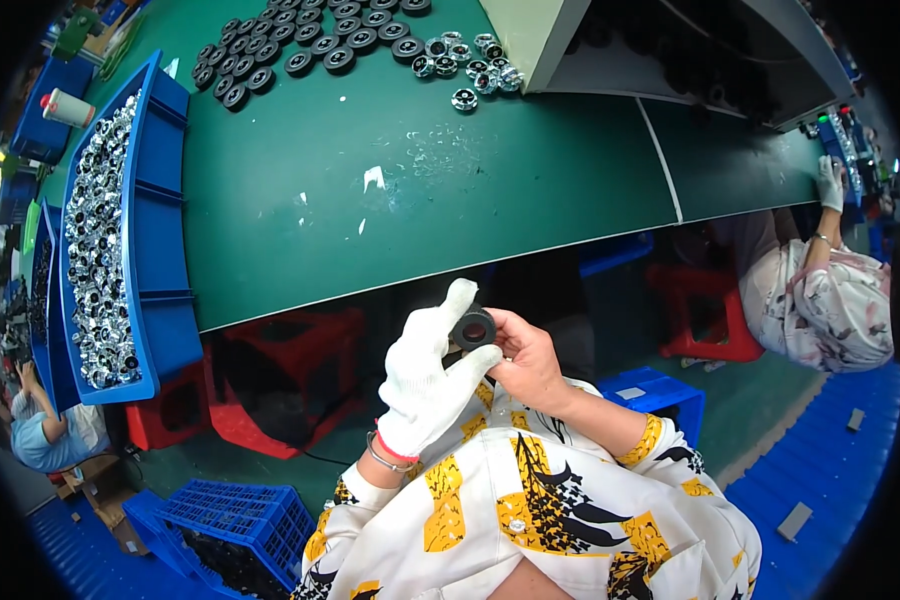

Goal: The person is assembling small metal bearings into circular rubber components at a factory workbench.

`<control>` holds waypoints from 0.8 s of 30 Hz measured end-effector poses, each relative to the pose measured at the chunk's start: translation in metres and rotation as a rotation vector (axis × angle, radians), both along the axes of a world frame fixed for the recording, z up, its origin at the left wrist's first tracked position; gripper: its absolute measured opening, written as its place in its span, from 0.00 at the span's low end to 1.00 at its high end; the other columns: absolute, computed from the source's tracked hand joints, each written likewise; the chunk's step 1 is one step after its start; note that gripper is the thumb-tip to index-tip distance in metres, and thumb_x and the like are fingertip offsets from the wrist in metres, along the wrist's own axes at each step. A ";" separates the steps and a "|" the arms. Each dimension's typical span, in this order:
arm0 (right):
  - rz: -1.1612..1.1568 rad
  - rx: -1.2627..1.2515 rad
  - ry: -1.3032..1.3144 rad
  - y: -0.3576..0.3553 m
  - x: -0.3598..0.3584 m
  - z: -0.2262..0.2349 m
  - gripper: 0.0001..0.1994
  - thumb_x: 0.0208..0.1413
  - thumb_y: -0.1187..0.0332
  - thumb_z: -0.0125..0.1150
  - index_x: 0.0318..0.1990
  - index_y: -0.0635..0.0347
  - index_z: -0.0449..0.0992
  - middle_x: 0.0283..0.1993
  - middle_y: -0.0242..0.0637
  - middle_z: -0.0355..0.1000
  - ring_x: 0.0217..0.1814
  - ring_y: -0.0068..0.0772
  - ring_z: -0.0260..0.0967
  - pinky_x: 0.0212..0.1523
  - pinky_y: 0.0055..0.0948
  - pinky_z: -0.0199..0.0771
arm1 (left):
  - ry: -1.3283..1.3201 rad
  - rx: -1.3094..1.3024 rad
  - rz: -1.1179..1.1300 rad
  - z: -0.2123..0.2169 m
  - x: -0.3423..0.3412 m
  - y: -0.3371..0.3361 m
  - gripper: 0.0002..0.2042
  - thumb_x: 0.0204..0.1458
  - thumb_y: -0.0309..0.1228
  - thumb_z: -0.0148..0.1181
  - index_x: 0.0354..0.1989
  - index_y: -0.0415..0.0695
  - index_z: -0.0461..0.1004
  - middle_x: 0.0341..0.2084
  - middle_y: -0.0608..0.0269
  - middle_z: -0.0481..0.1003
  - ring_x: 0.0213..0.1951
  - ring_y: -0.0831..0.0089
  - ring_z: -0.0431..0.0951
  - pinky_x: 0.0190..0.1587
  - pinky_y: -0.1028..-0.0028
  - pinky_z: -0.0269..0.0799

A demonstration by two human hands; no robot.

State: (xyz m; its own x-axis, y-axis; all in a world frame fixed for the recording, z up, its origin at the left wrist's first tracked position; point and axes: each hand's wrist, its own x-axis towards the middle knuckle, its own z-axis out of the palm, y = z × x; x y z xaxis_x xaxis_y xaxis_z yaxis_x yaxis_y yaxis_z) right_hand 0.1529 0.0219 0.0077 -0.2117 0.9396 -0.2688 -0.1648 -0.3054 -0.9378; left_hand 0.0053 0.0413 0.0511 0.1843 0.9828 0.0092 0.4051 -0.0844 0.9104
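Matt and glossy surfaces around a worktop (270, 230).
At centre, the black ring (475, 315) is matt and the left hand (422, 368) wears rough white knit cloth. Toward twelve o'clock, the worktop is smooth, faintly glossy green; at nine, mirror-bright, metal-like parts (102, 250) fill a smooth blue plastic bin (162, 200).

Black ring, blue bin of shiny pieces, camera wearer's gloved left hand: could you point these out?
Black ring (475, 313): head view, top of its rim.
Blue bin (161, 245): head view, its ribbed outer wall.
Gloved left hand (421, 354): head view, back of the glove.
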 end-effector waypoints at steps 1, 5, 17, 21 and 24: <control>0.005 -0.002 0.000 0.000 0.000 -0.001 0.21 0.51 0.83 0.60 0.54 0.67 0.66 0.47 0.36 0.72 0.49 0.22 0.70 0.54 0.25 0.70 | -0.001 0.000 0.000 -0.001 0.000 -0.001 0.32 0.38 0.21 0.69 0.58 0.42 0.68 0.40 0.59 0.73 0.37 0.73 0.76 0.40 0.77 0.75; 0.018 -0.022 0.035 0.000 -0.001 0.000 0.22 0.51 0.83 0.59 0.55 0.68 0.65 0.48 0.36 0.72 0.50 0.22 0.70 0.55 0.25 0.69 | -0.006 -0.019 0.023 -0.003 0.000 -0.002 0.32 0.38 0.21 0.68 0.57 0.42 0.68 0.38 0.59 0.73 0.36 0.73 0.76 0.39 0.76 0.75; 0.013 -0.024 0.047 0.001 -0.002 -0.001 0.23 0.52 0.84 0.56 0.57 0.68 0.65 0.49 0.36 0.72 0.52 0.24 0.70 0.56 0.25 0.68 | 0.089 -0.011 0.018 0.001 0.000 0.000 0.31 0.40 0.24 0.67 0.58 0.42 0.68 0.35 0.58 0.73 0.34 0.70 0.77 0.38 0.74 0.75; 0.021 0.042 -0.060 0.004 0.000 0.004 0.23 0.51 0.83 0.56 0.57 0.69 0.64 0.48 0.37 0.72 0.50 0.22 0.70 0.52 0.24 0.71 | 0.185 0.052 0.005 0.001 -0.002 0.000 0.32 0.40 0.25 0.67 0.58 0.41 0.66 0.35 0.55 0.73 0.33 0.65 0.78 0.37 0.73 0.75; 0.167 0.315 -0.446 0.012 0.003 0.017 0.27 0.46 0.81 0.56 0.58 0.71 0.62 0.42 0.42 0.71 0.39 0.25 0.70 0.38 0.27 0.73 | 0.227 0.078 0.021 0.011 -0.002 -0.001 0.33 0.41 0.24 0.66 0.61 0.41 0.64 0.35 0.53 0.73 0.32 0.63 0.78 0.34 0.72 0.75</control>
State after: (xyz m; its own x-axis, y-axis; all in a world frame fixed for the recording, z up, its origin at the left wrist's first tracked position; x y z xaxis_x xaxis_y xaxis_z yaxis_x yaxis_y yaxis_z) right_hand 0.1561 0.0335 0.0251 -0.2942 0.9525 -0.0788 0.2948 0.0120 -0.9555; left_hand 0.0028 0.0406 0.0624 0.1702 0.9843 0.0459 0.6010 -0.1406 0.7868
